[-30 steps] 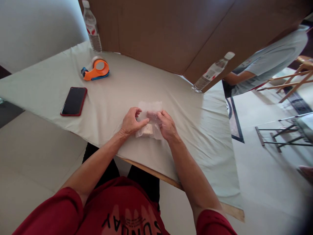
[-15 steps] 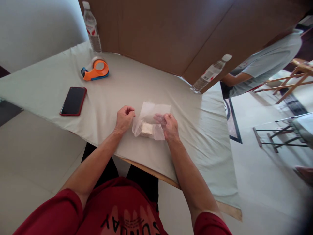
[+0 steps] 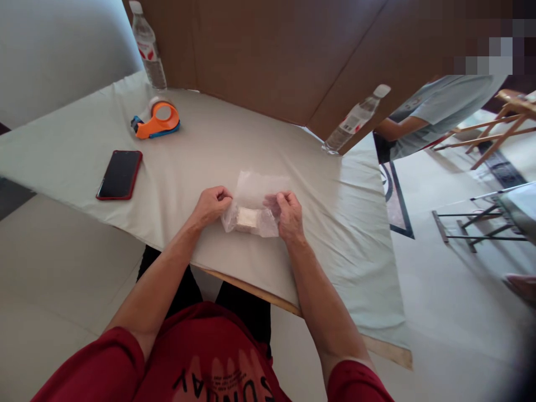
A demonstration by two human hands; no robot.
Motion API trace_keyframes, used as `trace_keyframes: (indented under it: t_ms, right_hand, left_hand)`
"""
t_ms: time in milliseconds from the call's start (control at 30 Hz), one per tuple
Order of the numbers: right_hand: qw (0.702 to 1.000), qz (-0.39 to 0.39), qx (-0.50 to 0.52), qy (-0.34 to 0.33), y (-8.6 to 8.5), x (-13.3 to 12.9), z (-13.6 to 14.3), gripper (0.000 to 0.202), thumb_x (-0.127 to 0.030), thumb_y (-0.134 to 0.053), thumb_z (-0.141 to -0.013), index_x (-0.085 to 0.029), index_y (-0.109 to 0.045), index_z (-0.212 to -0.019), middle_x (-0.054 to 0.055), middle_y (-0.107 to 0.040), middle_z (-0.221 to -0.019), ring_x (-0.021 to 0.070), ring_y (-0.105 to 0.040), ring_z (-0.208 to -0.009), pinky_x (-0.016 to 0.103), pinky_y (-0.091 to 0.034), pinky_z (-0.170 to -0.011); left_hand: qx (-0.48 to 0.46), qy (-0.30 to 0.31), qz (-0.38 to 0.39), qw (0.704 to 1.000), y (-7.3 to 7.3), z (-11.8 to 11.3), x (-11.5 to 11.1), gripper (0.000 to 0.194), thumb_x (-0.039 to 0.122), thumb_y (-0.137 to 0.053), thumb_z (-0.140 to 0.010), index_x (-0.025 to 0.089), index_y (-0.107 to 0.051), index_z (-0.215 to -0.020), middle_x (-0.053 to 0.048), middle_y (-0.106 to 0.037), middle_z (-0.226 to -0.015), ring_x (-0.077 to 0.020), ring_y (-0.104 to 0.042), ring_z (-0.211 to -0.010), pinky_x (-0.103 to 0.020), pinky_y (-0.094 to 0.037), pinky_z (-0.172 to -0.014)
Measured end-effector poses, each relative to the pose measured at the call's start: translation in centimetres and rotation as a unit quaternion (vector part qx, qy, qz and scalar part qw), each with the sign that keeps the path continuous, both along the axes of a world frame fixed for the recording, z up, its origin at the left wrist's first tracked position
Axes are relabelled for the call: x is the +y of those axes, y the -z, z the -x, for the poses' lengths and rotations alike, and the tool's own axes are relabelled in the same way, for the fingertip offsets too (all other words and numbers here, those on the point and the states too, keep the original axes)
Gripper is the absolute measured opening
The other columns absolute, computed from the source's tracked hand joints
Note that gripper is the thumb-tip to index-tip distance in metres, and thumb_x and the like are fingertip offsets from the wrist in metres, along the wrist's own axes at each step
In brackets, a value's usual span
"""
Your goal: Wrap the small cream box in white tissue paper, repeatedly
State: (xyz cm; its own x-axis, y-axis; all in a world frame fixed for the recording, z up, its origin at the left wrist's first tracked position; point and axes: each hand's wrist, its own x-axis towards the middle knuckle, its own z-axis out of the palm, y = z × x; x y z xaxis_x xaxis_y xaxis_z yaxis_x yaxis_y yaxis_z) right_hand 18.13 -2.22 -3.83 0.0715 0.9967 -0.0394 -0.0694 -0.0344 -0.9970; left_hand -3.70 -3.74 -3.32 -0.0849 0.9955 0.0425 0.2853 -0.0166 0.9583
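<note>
A small pale box-like block lies on a clear sheet of bubble wrap, which folds up around its sides. My left hand is closed at the wrap's left edge, its thumb and fingers pinching the plastic. On the other side, my right hand grips the right edge, with some fingers seen through the film. The sheet's far part lies spread on the cloth beyond the block.
A phone and an orange tape dispenser lie to the left on the cloth-covered table. Two water bottles stand by a brown cardboard panel. A person's arm shows beyond the panel at right.
My left hand has come to the wrap's left edge, from slightly apart. The wrap's sides sit lower and closer around the block. The view has shifted slightly.
</note>
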Motion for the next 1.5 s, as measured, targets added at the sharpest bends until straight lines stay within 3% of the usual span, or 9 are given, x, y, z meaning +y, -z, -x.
trace_keyframes:
  t_ms: [233,567,700,767,933,1100,1267,1367,1500]
  right_hand:
    - [0.998,-0.037,-0.055,0.023,-1.2,0.3,-0.7,0.029,-0.05,-0.061,-0.08,-0.024,-0.05,-0.085,-0.002,-0.061,-0.077,0.0115,-0.06,-0.064,0.022,-0.048,-0.049]
    - [0.995,-0.023,-0.085,0.049,-0.6,4.4,-1.4,0.022,-0.042,-0.058,-0.077,-0.022,-0.053,-0.085,-0.002,-0.058,-0.075,0.0123,-0.056,-0.06,0.025,-0.048,-0.051]
    - [0.973,-0.083,-0.185,0.113,-0.7,3.6,-2.4,0.028,-0.039,-0.062,-0.077,-0.022,-0.058,-0.098,0.004,-0.065,-0.096,0.0149,-0.059,-0.079,0.03,-0.052,-0.071]
    - [0.957,-0.143,-0.236,0.087,-1.5,2.5,-2.5,0.033,-0.042,-0.064,-0.081,-0.022,-0.061,-0.107,0.008,-0.067,-0.111,0.0177,-0.062,-0.09,0.034,-0.052,-0.08]
    - [0.936,-0.156,-0.3,-0.104,-3.1,1.2,-1.2,0.044,-0.045,-0.072,-0.078,-0.023,-0.066,-0.115,0.009,-0.073,-0.114,0.0242,-0.066,-0.102,0.042,-0.051,-0.092]
    - [0.929,-0.165,-0.278,-0.178,-3.8,-1.5,-1.7,0.031,-0.039,-0.066,-0.084,-0.024,-0.072,-0.111,0.003,-0.075,-0.091,0.0201,-0.068,-0.086,0.038,-0.052,-0.089]
    - [0.874,-0.099,-0.313,-0.359,-4.3,-5.7,-4.0,0.024,-0.045,-0.066,-0.088,-0.026,-0.077,-0.095,0.002,-0.078,-0.089,0.0205,-0.07,-0.082,0.033,-0.052,-0.075]
    - [0.884,-0.103,-0.343,-0.299,-3.9,-5.5,-3.9,0.028,-0.044,-0.057,-0.093,-0.024,-0.076,-0.089,0.002,-0.076,-0.081,0.0188,-0.067,-0.072,0.031,-0.049,-0.068]
    - [0.892,-0.171,-0.384,-0.166,-3.0,-2.3,-1.3,0.034,-0.041,-0.065,-0.086,-0.022,-0.071,-0.114,0.009,-0.075,-0.109,0.024,-0.068,-0.09,0.038,-0.053,-0.081]
  left_hand:
    - [-0.174,-0.051,0.057,0.982,-1.1,0.3,-0.2,0.007,0.025,-0.062,-0.065,0.018,-0.061,-0.063,0.0,-0.062,-0.057,-0.0126,-0.054,-0.053,-0.025,-0.041,-0.055]
    - [-0.044,-0.074,0.073,0.994,-2.0,0.9,3.6,0.006,0.015,-0.055,-0.064,0.018,-0.059,-0.066,-0.002,-0.061,-0.059,-0.015,-0.058,-0.053,-0.027,-0.042,-0.056]
    - [0.018,-0.143,0.031,0.989,-1.3,1.5,4.0,0.011,0.017,-0.06,-0.067,0.019,-0.06,-0.078,0.0,-0.06,-0.066,-0.0152,-0.054,-0.061,-0.029,-0.045,-0.066]
    - [0.05,-0.156,-0.036,0.986,-1.5,1.6,3.4,0.015,0.021,-0.062,-0.072,0.018,-0.062,-0.086,-0.002,-0.063,-0.077,-0.0168,-0.057,-0.071,-0.031,-0.047,-0.075]
    - [0.128,-0.052,-0.094,0.986,-2.7,1.0,1.8,0.041,0.027,-0.071,-0.071,0.018,-0.066,-0.111,-0.006,-0.071,-0.095,-0.0238,-0.062,-0.092,-0.037,-0.046,-0.089]
    - [0.14,0.102,-0.078,0.982,-3.0,2.0,-1.5,0.062,0.02,-0.063,-0.073,0.019,-0.06,-0.135,-0.005,-0.075,-0.091,-0.0208,-0.064,-0.08,-0.032,-0.048,-0.077]
    - [0.177,0.212,-0.073,0.958,-2.9,4.0,-5.9,0.034,0.044,-0.074,-0.077,0.025,-0.076,-0.105,-0.003,-0.073,-0.075,-0.0233,-0.067,-0.077,-0.033,-0.049,-0.08]
    - [0.242,0.154,-0.089,0.954,-2.8,3.3,-5.8,0.026,0.045,-0.067,-0.085,0.024,-0.076,-0.097,-0.005,-0.072,-0.077,-0.0227,-0.066,-0.074,-0.035,-0.05,-0.082]
    - [0.288,0.125,-0.145,0.938,-2.0,0.7,-3.4,0.041,0.033,-0.068,-0.081,0.02,-0.066,-0.12,-0.015,-0.071,-0.118,-0.0332,-0.063,-0.115,-0.043,-0.048,-0.1]
